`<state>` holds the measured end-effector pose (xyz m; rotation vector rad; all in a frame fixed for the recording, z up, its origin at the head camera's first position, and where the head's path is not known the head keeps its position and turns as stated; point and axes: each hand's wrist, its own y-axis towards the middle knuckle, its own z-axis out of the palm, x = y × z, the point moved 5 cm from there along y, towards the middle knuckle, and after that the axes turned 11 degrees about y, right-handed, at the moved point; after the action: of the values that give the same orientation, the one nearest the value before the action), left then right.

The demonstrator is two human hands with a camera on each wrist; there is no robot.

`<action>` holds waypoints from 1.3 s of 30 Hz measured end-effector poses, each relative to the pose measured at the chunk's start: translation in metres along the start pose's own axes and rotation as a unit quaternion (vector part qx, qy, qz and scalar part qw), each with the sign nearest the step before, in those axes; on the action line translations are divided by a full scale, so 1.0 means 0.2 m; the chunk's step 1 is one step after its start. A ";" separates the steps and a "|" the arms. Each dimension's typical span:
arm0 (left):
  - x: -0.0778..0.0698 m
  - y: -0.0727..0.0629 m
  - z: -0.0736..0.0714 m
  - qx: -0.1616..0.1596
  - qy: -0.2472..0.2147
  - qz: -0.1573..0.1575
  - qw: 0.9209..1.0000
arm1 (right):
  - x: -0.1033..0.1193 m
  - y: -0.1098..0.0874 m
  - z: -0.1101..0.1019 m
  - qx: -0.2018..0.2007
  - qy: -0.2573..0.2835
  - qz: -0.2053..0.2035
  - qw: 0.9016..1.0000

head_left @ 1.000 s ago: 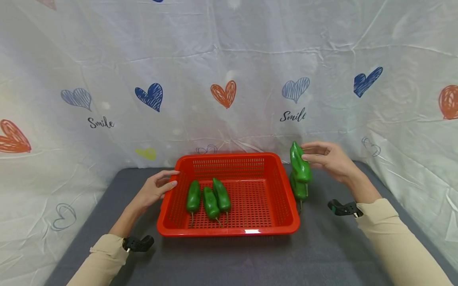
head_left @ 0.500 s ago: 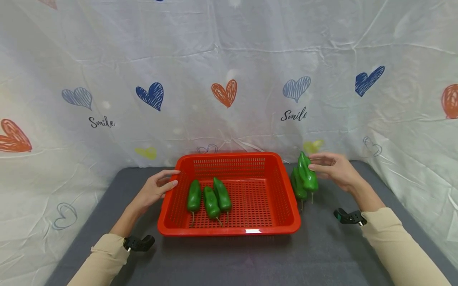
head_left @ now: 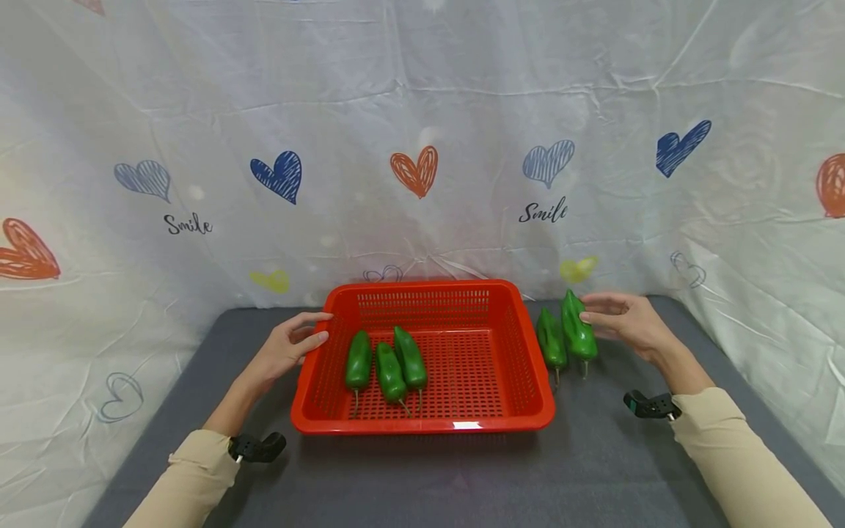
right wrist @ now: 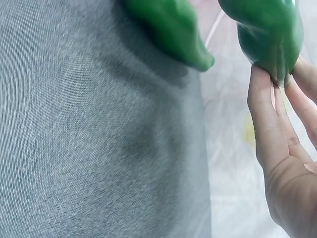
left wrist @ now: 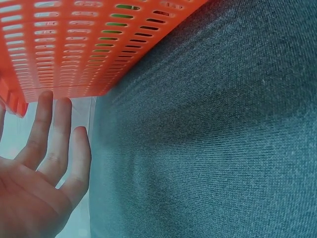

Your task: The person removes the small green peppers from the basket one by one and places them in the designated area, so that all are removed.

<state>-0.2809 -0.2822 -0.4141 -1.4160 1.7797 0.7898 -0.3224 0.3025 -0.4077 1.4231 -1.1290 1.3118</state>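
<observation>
My right hand (head_left: 623, 320) pinches a long green pepper (head_left: 578, 334) by its tapered end, stem toward me, close over the table. Beside it, against the basket's right side, lies another green pepper (head_left: 551, 341). In the right wrist view, fingers (right wrist: 267, 114) and thumb meet at the tip of the held pepper (right wrist: 272, 34), and the other pepper (right wrist: 171, 32) rests on the cloth. My left hand (head_left: 284, 348) rests at the left rim of a red plastic basket (head_left: 422, 427), index finger and thumb on it. Its other fingers (left wrist: 59, 134) extend straight by the perforated wall (left wrist: 94, 44).
Inside the basket, on its left half, lie three green peppers (head_left: 389, 374). The dark grey tabletop (head_left: 422, 484) runs to a white curtain (head_left: 462, 81) printed with hearts, right behind the basket. Each wrist carries a black camera band (head_left: 650, 405).
My right hand has moved the pepper to the right and down, from in front of the other pepper to beside it. The left hand and basket stay put.
</observation>
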 end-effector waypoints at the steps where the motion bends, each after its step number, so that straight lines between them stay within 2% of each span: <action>1: 0.00 0.00 0.00 0.001 -0.001 0.000 1.000 | -0.01 0.00 -0.01 -0.001 -0.001 0.003 1.000; 10: 0.00 0.00 0.01 -0.003 0.017 0.007 1.000 | -0.12 0.02 -0.07 -0.008 -0.017 0.042 0.999; 20: 0.01 0.00 0.01 -0.003 0.024 0.004 1.000 | -0.20 0.05 -0.08 0.001 0.018 0.060 0.998; 26: 0.02 0.01 0.01 0.000 0.010 0.001 1.000 | -0.24 0.06 -0.08 0.002 0.024 0.076 0.997; 39: 0.03 0.01 0.01 -0.004 0.012 0.002 1.000 | -0.25 0.06 -0.08 0.018 -0.003 0.061 0.998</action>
<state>-0.2831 -0.2835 -0.4190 -1.4325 1.8009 0.7855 -0.3397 0.3178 -0.4566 1.4032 -1.2183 1.4195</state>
